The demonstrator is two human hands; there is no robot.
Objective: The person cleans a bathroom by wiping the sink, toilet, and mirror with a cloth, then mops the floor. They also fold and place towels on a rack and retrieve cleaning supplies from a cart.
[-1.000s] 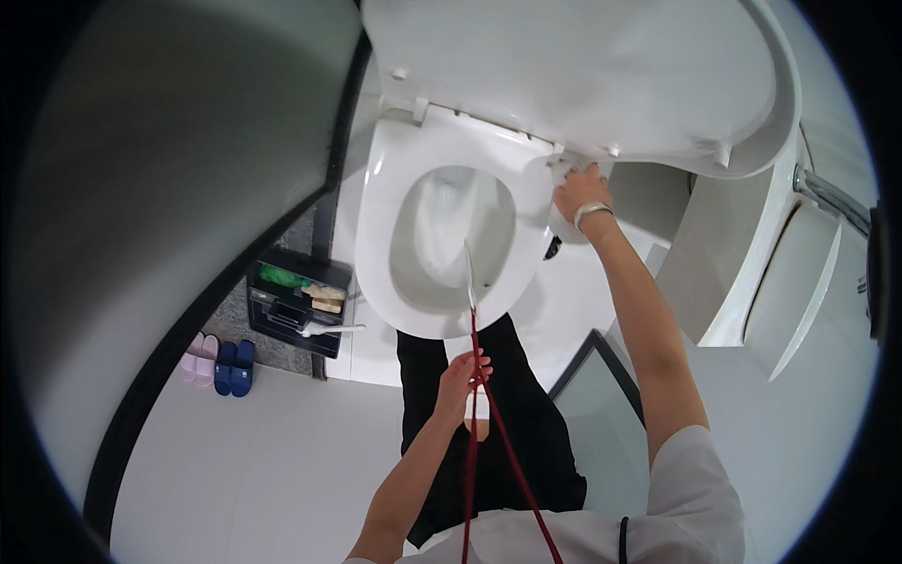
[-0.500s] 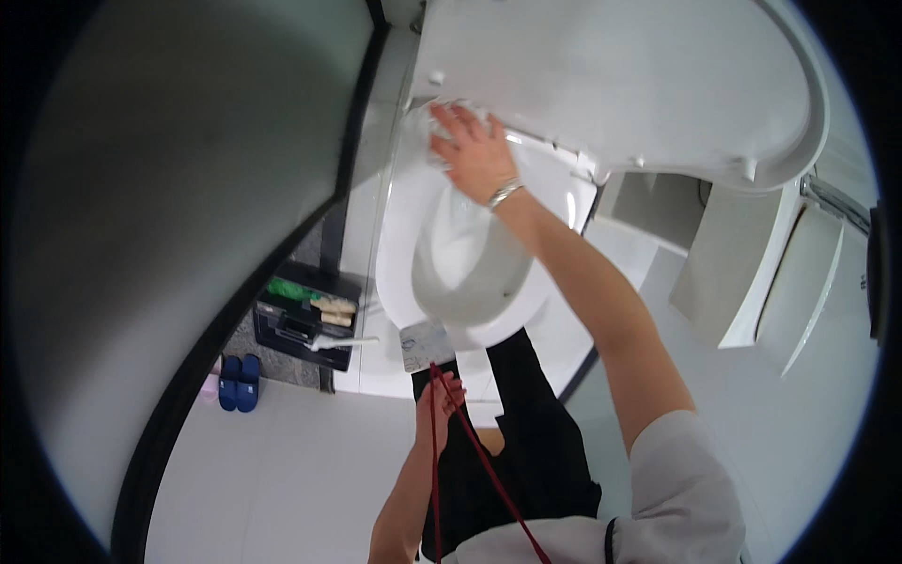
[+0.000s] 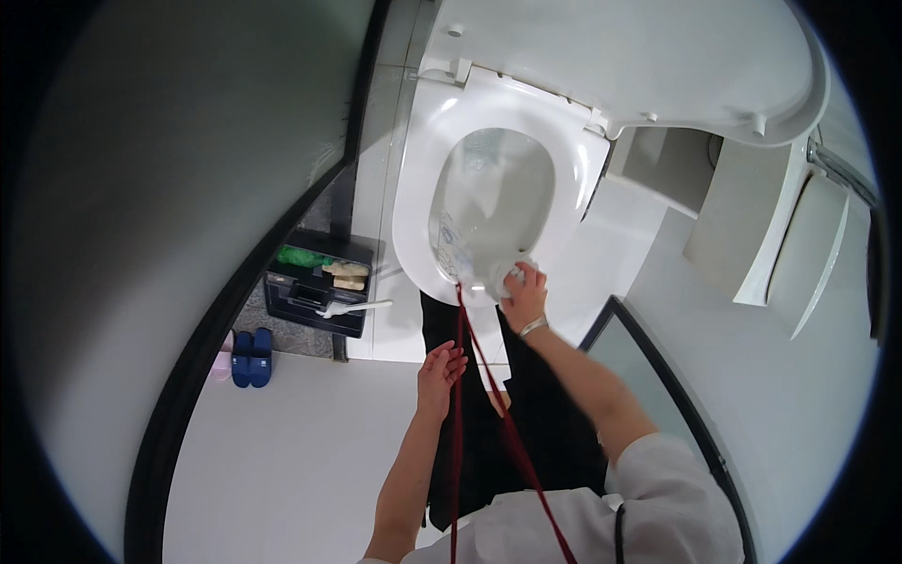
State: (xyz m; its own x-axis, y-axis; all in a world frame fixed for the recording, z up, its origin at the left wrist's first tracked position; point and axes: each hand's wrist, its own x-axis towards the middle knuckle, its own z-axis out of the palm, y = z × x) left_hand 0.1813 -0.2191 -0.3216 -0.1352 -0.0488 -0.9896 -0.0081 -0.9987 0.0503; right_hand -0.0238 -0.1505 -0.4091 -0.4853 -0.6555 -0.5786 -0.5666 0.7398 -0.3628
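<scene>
A white toilet [image 3: 413, 202] stands before me with its lid [image 3: 620, 66] raised. My right hand [image 3: 524, 293] is closed on a crumpled white cloth [image 3: 505, 279], pressed to the front right part of the rim. My left hand [image 3: 440, 376] hovers beside the red lanyard [image 3: 458, 329] around my neck, its fingers loosely bent and apart, with nothing seen in them. From the lanyard a pale card holder [image 3: 453, 246] hangs over the left front of the bowl.
At the left, a black caddy [image 3: 319, 287] carries a green item [image 3: 303, 257], beige pieces [image 3: 346, 274] and a white-handled tool [image 3: 352, 306]. Blue slippers [image 3: 252, 357] lie nearby. A dark-framed glass panel [image 3: 188, 188] borders the left; a white cabinet [image 3: 747, 235] is at right.
My right hand has moved with the cloth from the back left of the rim to its front right. The card holder has swung forward over the bowl. My left hand stays low.
</scene>
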